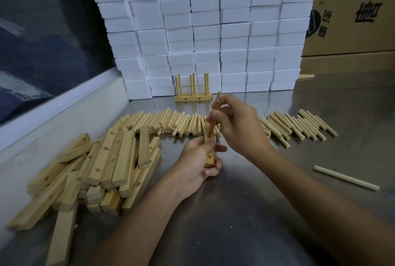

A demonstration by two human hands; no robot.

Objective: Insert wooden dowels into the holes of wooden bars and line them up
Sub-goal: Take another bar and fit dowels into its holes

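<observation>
My left hand grips a short wooden bar with holes, held roughly upright over the metal table. My right hand holds wooden dowels; one dowel's lower end meets the top of the bar. A long row of loose dowels lies across the table behind my hands and continues to the right. A heap of drilled wooden bars lies at the left. Two finished bars with upright dowels stand at the back, against the white boxes.
A wall of stacked white boxes closes the back. Cardboard cartons stand at the back right. A single dowel lies alone at the right on the steel table. A white ledge borders the left.
</observation>
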